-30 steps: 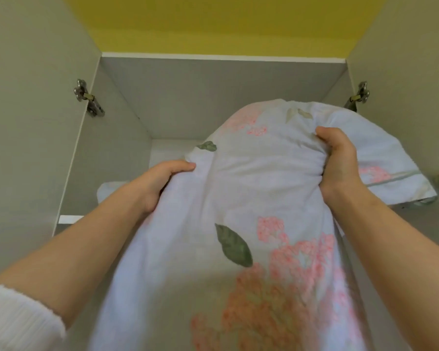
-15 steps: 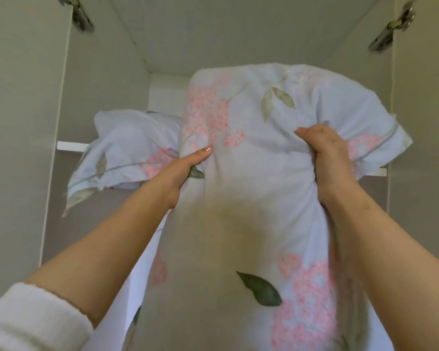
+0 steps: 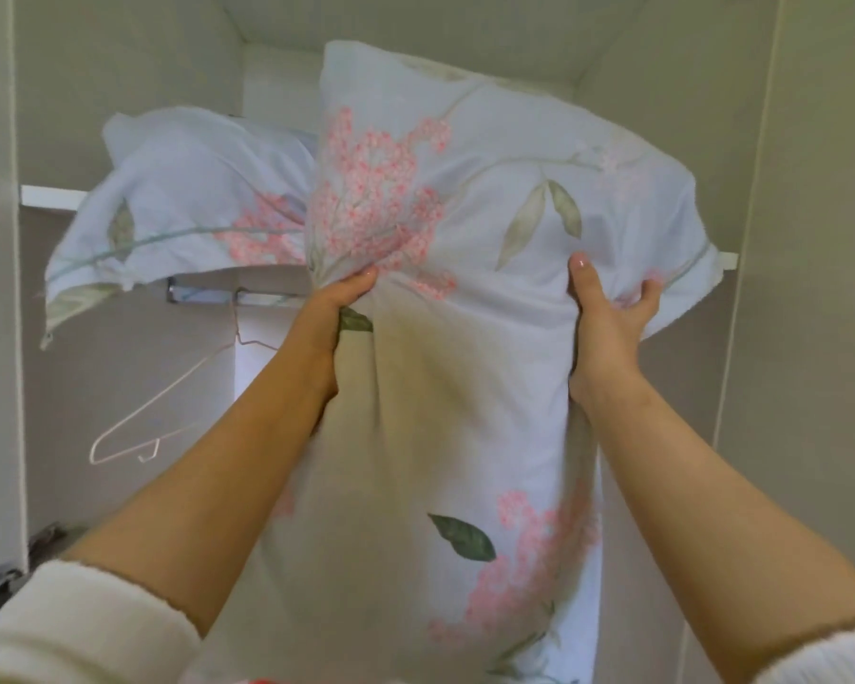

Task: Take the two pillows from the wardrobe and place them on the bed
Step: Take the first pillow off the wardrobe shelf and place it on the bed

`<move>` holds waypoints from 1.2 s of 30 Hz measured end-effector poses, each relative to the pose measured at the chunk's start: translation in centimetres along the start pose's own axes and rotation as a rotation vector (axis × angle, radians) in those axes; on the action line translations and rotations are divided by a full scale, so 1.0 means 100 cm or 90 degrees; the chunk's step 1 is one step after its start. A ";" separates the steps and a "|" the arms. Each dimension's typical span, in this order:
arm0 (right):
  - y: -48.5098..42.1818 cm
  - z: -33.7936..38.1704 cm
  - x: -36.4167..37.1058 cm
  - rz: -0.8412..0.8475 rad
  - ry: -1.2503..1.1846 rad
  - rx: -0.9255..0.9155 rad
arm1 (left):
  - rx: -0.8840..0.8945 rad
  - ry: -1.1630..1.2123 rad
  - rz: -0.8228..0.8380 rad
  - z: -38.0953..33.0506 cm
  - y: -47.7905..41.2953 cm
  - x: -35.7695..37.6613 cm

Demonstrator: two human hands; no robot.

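- Head view: our left hand and right hand pinch the first pillow, probably half off the shelf.
- Next we lower it; the second pillow waits.

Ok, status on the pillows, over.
Both hands, left and right, gripping the front pillow. Second pillow on the shelf. Hanger below, clear.

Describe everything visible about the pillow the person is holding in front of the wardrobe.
The held pillow wears a pale blue, soft cotton-looking case printed with pink flower clusters and green leaves. It hangs upright and long, pinched at the middle, its lower end running off the frame. The left hand and right hand grip its sides. Its left edge overlaps the second pillow; whether it touches the shelf is unclear.
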State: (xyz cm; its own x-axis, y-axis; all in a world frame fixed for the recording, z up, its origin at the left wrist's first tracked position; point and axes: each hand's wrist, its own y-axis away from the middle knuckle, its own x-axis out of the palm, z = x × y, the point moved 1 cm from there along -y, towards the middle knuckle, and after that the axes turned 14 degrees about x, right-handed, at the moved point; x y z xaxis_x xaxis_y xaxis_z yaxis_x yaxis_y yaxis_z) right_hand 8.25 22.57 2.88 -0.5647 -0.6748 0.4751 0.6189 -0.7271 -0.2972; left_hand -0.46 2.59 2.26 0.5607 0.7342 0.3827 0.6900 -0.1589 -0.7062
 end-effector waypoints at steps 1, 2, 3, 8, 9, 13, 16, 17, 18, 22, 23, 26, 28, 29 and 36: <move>-0.001 -0.004 -0.002 0.060 -0.051 0.024 | -0.013 0.002 -0.010 0.004 0.002 -0.004; -0.001 -0.007 -0.003 0.105 -0.085 0.039 | -0.023 -0.006 -0.017 0.008 0.004 -0.009; -0.001 -0.010 -0.005 0.132 -0.093 0.043 | -0.027 -0.018 -0.024 0.011 0.005 -0.014; 0.006 -0.026 -0.007 0.176 -0.099 0.040 | 0.012 -0.116 0.016 0.015 0.015 -0.034; 0.006 -0.030 -0.008 0.174 -0.103 0.042 | 0.019 -0.130 0.024 0.016 0.016 -0.037; 0.013 -0.047 -0.016 0.168 -0.102 0.044 | 0.082 -0.252 0.014 0.025 0.030 -0.054; 0.025 -0.068 -0.026 0.150 -0.096 0.051 | 0.101 -0.305 0.010 0.041 0.049 -0.067; 0.030 -0.076 -0.029 0.140 -0.092 0.058 | 0.089 -0.302 0.007 0.047 0.055 -0.072; 0.034 -0.084 -0.033 0.130 -0.088 0.066 | 0.073 -0.298 0.005 0.054 0.060 -0.076; 0.051 -0.120 -0.053 0.076 -0.077 0.100 | -0.004 -0.297 0.010 0.079 0.078 -0.095; 0.055 -0.130 -0.057 0.059 -0.072 0.110 | -0.026 -0.296 0.014 0.086 0.083 -0.100; 0.071 -0.161 -0.074 0.015 -0.052 0.151 | -0.102 -0.295 0.023 0.109 0.103 -0.115; 0.082 -0.182 -0.087 -0.021 -0.033 0.177 | -0.155 -0.282 0.035 0.126 0.116 -0.125; 0.088 -0.192 -0.094 -0.046 -0.024 0.191 | -0.181 -0.272 0.042 0.135 0.123 -0.130; 0.134 -0.261 -0.139 -0.209 0.046 0.299 | -0.361 -0.242 0.047 0.196 0.185 -0.160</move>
State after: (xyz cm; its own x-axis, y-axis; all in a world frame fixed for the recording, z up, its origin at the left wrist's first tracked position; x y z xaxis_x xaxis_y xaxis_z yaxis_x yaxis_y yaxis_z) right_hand 10.14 18.91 -29.36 -0.7943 -0.4417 0.4170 0.5708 -0.7776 0.2635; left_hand -5.71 0.85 -28.62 0.4879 0.8721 0.0363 0.8470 -0.4630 -0.2613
